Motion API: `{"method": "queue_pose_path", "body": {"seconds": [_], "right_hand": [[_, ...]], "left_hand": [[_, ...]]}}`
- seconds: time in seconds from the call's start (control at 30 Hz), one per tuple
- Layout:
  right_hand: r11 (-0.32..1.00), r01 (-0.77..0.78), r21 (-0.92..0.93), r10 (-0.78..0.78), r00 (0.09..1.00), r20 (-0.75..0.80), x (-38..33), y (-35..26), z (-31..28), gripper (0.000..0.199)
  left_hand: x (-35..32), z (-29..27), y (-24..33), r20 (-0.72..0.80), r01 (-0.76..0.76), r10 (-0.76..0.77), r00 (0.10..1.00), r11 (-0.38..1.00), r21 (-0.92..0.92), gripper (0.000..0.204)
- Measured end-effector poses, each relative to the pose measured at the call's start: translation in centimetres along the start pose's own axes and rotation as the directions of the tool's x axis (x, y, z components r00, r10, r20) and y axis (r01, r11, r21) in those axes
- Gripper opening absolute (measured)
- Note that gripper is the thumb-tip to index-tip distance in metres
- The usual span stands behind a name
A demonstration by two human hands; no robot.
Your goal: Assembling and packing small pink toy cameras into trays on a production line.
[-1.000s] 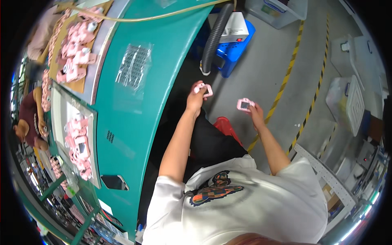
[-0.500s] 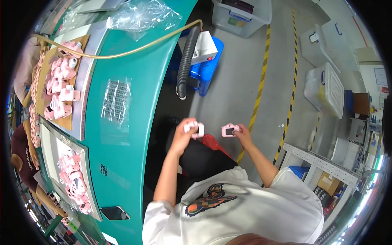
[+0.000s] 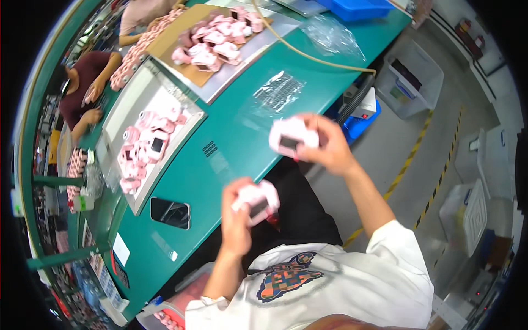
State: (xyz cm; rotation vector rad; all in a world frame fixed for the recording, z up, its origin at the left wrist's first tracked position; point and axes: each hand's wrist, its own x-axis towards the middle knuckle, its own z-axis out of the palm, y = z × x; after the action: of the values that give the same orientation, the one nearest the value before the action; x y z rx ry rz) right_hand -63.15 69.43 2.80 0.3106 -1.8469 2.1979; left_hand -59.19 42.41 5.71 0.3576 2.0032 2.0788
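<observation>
My left hand [image 3: 235,223] is closed around a pink toy camera [image 3: 258,202], just off the table's near edge. In my right hand [image 3: 331,144] is a second pink toy camera [image 3: 290,137], its dark screen facing up, above the edge of the green table [image 3: 239,151]. Both cameras are somewhat blurred and apart from each other. To the left, a white-lined tray [image 3: 159,96] bears several more pink cameras [image 3: 146,146]. Farther back, a pile of pink cameras [image 3: 217,41] lies on a brown cardboard sheet [image 3: 165,47].
A black phone [image 3: 170,213] lies on the table near my left. A clear bag with a dark gridded sheet [image 3: 279,91] and crumpled plastic [image 3: 333,36] lie farther back. A tan hose [image 3: 324,64] crosses the table. Co-workers [image 3: 88,82] sit opposite. A clear bin [image 3: 412,77] stands on the floor.
My view has swung left toward the table. Both hands, still holding their cameras, have come from beside the table to its edge, the right one now farther forward than the left.
</observation>
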Motion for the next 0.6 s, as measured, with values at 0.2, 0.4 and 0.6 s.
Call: {"method": "queue_pose_path", "body": {"seconds": [0.2,0.4,0.6], "right_hand": [[0.908,-0.072,-0.412,-0.076,0.941,-0.33,15.8,3.4,0.2,0.035],[0.721,-0.19,-0.667,-0.134,0.905,-0.403,23.6,10.0,-1.4,0.041],[0.677,-0.224,-0.701,-0.11,0.911,-0.398,24.4,10.6,0.5,0.043]], "left_hand": [[12.7,-3.5,5.2,-0.167,-0.127,0.145,0.975,0.985,0.114,0.044],[23.6,-3.8,-1.5,-0.375,0.018,0.124,0.919,0.935,0.353,0.04],[26.1,-3.8,-4.1,-0.399,-0.046,0.218,0.891,0.916,0.398,0.045]]}}
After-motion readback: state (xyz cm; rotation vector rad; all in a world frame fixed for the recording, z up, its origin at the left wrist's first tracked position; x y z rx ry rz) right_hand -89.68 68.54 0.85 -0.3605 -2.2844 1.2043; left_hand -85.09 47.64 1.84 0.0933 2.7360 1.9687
